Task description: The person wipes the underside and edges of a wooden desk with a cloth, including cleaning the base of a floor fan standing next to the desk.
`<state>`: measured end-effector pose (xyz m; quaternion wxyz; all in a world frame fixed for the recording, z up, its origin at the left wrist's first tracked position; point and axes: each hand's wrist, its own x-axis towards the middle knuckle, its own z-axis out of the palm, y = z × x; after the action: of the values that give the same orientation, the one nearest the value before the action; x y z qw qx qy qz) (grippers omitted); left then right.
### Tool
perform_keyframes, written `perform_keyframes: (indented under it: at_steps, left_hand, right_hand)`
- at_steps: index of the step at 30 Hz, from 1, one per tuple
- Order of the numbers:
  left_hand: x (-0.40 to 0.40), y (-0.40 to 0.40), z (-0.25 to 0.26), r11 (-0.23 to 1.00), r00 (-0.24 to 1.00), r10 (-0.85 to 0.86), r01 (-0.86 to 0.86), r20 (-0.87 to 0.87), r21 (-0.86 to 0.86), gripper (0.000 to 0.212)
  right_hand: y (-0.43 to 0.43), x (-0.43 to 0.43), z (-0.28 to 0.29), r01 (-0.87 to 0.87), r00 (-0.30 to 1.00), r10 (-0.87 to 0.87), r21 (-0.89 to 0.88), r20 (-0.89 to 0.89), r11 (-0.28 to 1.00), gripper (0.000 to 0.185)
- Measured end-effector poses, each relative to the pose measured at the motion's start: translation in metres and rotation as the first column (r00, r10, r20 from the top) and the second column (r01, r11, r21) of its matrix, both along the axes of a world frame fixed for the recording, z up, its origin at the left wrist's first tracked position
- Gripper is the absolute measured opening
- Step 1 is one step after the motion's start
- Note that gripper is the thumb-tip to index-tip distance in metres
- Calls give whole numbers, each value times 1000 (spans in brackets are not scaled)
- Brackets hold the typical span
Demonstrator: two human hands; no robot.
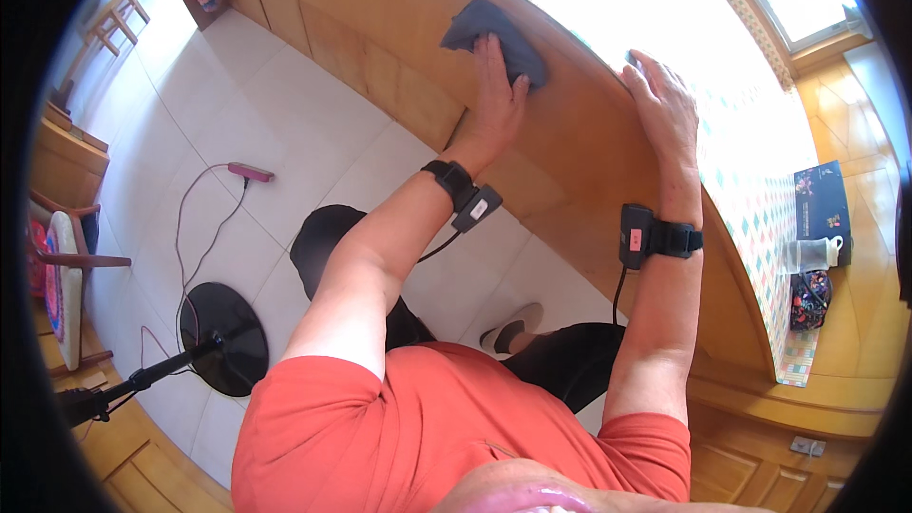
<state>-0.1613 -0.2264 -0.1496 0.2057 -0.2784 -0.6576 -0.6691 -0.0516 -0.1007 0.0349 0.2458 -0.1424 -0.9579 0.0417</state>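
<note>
My left hand (499, 96) presses a dark grey cloth (509, 39) flat against the wooden side panel (570, 135) of a long piece of furniture. The fingers lie over the cloth, and its upper corner spreads past them. To the right, my right hand (666, 103) rests on the panel's upper edge, thumb along the rim and fingers on the glaring top. A small dark bit shows by its fingertips, too unclear to name. A checked covering (741, 228) lies on that top. Both wrists wear black strapped devices with cables.
A black round stand base (224, 338) and a cabled pink power bank (249, 172) are on the tiled floor (235, 100) to the left. A cushioned chair (68, 285) is beyond. At right are a dark box (819, 199), a clear plastic bottle (812, 255) and a floral pouch (811, 301).
</note>
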Motion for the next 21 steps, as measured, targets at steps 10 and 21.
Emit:
perform_keyframes:
  at_steps: [10, 21]
  left_hand:
    - [-140, -39, 6, 972, 970, 229, -232, -84, -33, 71]
    - [-189, -80, -9, 975, 954, 190, -211, -230, -71, 70]
  right_hand:
    - [-3, -4, 1, -25, 1000, 26, -26, 4, 999, 42]
    - [-9, -12, 5, -9, 1000, 9, -191, 1, 982, 38]
